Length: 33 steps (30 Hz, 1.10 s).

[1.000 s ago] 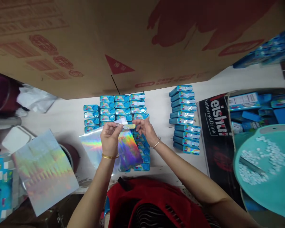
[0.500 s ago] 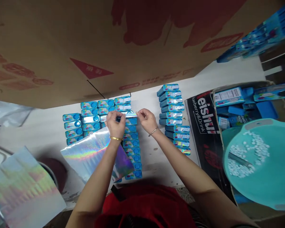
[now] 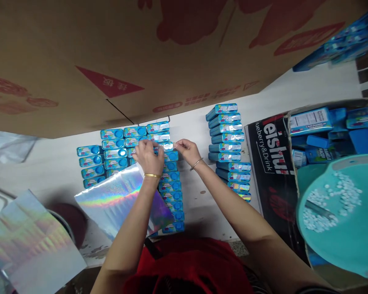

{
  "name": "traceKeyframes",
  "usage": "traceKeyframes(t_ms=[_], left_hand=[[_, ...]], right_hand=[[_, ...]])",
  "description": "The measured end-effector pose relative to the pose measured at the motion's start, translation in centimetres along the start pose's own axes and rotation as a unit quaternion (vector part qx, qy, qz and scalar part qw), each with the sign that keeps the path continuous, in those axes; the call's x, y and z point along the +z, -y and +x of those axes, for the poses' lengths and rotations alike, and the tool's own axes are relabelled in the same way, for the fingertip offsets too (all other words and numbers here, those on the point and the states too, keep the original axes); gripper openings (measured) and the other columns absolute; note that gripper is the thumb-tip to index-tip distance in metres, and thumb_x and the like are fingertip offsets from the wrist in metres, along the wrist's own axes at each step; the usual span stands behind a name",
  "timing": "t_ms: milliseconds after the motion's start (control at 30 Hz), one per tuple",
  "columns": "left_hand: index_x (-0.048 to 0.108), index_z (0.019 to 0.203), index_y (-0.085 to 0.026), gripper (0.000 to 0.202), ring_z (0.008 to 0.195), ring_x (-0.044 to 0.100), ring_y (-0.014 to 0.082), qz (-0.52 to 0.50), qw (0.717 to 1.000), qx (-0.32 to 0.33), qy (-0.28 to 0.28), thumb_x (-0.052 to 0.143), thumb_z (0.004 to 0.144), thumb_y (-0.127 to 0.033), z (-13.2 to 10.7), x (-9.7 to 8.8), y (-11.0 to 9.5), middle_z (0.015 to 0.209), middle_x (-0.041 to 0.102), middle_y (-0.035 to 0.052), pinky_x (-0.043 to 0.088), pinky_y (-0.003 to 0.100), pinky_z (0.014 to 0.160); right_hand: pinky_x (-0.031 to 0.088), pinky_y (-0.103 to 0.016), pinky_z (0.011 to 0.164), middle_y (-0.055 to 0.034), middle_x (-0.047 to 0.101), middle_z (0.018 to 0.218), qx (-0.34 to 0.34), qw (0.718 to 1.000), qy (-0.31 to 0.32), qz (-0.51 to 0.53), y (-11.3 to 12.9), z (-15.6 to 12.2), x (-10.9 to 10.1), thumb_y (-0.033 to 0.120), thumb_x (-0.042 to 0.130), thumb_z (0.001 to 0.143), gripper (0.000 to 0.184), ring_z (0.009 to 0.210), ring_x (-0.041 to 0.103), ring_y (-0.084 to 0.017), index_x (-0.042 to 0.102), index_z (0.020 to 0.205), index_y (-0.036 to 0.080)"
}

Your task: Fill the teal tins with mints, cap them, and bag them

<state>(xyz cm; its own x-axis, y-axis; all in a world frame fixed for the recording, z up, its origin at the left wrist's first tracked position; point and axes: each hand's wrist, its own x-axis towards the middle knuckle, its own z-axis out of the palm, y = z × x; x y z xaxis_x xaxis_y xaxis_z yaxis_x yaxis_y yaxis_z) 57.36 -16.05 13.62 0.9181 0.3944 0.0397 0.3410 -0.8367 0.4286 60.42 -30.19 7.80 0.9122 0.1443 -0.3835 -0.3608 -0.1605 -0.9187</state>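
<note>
Both my hands reach over rows of small blue tins (image 3: 116,152) laid on the white table (image 3: 196,196). My left hand (image 3: 147,156) and my right hand (image 3: 185,149) each pinch one end of a narrow shiny holographic sticker strip (image 3: 166,145) and hold it down on a tin in the right-hand row. A holographic sticker sheet (image 3: 116,198) lies under my left forearm. A second column of blue tins (image 3: 228,139) with stickers on them stands to the right.
A big brown cardboard flap (image 3: 141,53) overhangs the back of the table. At right an open box (image 3: 325,130) holds more tins, beside a teal tray of white pellets (image 3: 340,212). Another holographic sheet (image 3: 27,245) lies at the lower left.
My hands carried the strip from above the sticker sheet forward and lowered it onto a tin in the row. The view has shifted a little.
</note>
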Motion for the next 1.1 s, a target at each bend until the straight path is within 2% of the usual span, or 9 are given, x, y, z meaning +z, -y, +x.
traceKeyframes(t_ms=[67, 167, 267, 400, 533, 700, 867, 967, 1100], left_hand=[[0.062, 0.105, -0.018, 0.030, 0.103, 0.049, 0.0325, 0.017, 1.000, 0.001, 0.003, 0.064, 0.081, -0.035, -0.3, -0.7, 0.0, 0.111, 0.056, 0.0124, 0.033, 0.045, 0.084], [0.058, 0.122, -0.024, 0.035, 0.111, 0.046, 0.0323, 0.052, 0.996, 0.051, 0.041, 0.052, 0.089, -0.029, -1.1, -1.7, 0.2, 0.128, 0.052, 0.0116, 0.031, 0.046, 0.088], [0.057, 0.125, -0.030, 0.041, 0.121, 0.041, 0.0323, 0.083, 0.988, 0.094, 0.088, 0.043, 0.090, -0.016, -2.1, -1.8, 0.5, 0.145, 0.043, 0.0064, 0.029, 0.048, 0.090], [0.057, 0.126, -0.028, 0.044, 0.128, 0.037, 0.0328, 0.092, 0.983, 0.109, 0.118, 0.042, 0.088, -0.011, -2.4, -1.0, 0.3, 0.150, 0.037, 0.0059, 0.028, 0.051, 0.093], [0.060, 0.121, -0.027, 0.042, 0.134, 0.034, 0.0318, 0.070, 0.977, 0.162, 0.116, 0.041, 0.087, -0.010, -1.4, -2.7, 1.2, 0.149, 0.039, 0.0070, 0.024, 0.052, 0.099], [0.055, 0.125, -0.021, 0.037, 0.116, 0.052, 0.0275, 0.017, 0.991, 0.122, 0.054, 0.046, 0.092, -0.035, -1.2, -7.5, 7.0, 0.126, 0.059, 0.0117, 0.031, 0.042, 0.095], [0.064, 0.101, -0.021, 0.028, 0.087, 0.061, 0.0229, 0.007, 0.986, 0.127, 0.105, 0.052, 0.090, -0.043, -2.5, -9.4, 11.4, 0.088, 0.067, 0.0050, 0.032, 0.038, 0.081], [0.065, 0.089, -0.022, 0.024, 0.083, 0.060, 0.0202, -0.009, 0.981, 0.169, 0.094, 0.048, 0.094, -0.039, -2.7, -9.6, 11.2, 0.082, 0.065, 0.0034, 0.031, 0.037, 0.079], [0.066, 0.101, -0.025, 0.019, 0.088, 0.058, 0.0224, 0.056, 0.969, 0.236, 0.047, 0.050, 0.093, -0.034, -2.5, -9.4, 10.5, 0.092, 0.068, 0.0048, 0.028, 0.040, 0.081]], right_hand=[[0.044, -0.027, 0.066, 0.0002, 0.053, 0.072, -0.004, 1.000, -0.030, 0.003, -0.7, -0.4, 0.0, 0.042, 0.061, 0.079, 0.025, 0.066, 0.049, -0.013, 0.063, 0.088, 0.018], [0.045, -0.030, 0.071, -0.0029, 0.051, 0.085, -0.107, 0.992, -0.054, -0.043, -1.3, -1.8, -0.3, 0.035, 0.050, 0.088, 0.036, 0.074, 0.050, -0.015, 0.063, 0.118, 0.020], [0.044, -0.033, 0.083, -0.0062, 0.050, 0.098, -0.221, 0.969, 0.009, -0.111, -1.8, -2.9, -0.6, 0.020, 0.034, 0.094, 0.046, 0.093, 0.052, -0.018, 0.056, 0.133, 0.025], [0.041, -0.038, 0.087, -0.0099, 0.053, 0.114, -0.248, 0.924, 0.076, -0.281, -2.8, -2.6, -1.2, 0.007, 0.034, 0.087, 0.061, 0.101, 0.049, -0.023, 0.044, 0.144, 0.025], [0.039, -0.042, 0.087, -0.0122, 0.052, 0.128, -0.205, 0.876, 0.082, -0.428, -2.9, -1.9, -2.4, 0.007, 0.040, 0.084, 0.058, 0.105, 0.046, -0.027, 0.049, 0.140, 0.023], [0.039, -0.042, 0.091, -0.0149, 0.054, 0.116, -0.242, 0.910, -0.083, -0.328, 1.4, -3.2, -0.4, 0.027, 0.035, 0.097, 0.041, 0.107, 0.048, -0.027, 0.052, 0.134, 0.018], [0.039, -0.037, 0.088, -0.0112, 0.060, 0.105, -0.291, 0.908, 0.043, -0.297, 5.9, -5.0, 6.1, 0.042, 0.048, 0.094, 0.034, 0.101, 0.050, -0.025, 0.064, 0.111, 0.018], [0.039, -0.033, 0.083, -0.0073, 0.063, 0.089, -0.261, 0.907, 0.134, -0.303, 6.2, -5.1, 8.8, 0.036, 0.050, 0.094, 0.025, 0.090, 0.052, -0.021, 0.066, 0.088, 0.018], [0.037, -0.029, 0.077, -0.0038, 0.062, 0.077, -0.218, 0.919, 0.165, -0.284, 6.0, -4.8, 9.7, 0.025, 0.047, 0.094, 0.024, 0.079, 0.054, -0.018, 0.058, 0.074, 0.019]])
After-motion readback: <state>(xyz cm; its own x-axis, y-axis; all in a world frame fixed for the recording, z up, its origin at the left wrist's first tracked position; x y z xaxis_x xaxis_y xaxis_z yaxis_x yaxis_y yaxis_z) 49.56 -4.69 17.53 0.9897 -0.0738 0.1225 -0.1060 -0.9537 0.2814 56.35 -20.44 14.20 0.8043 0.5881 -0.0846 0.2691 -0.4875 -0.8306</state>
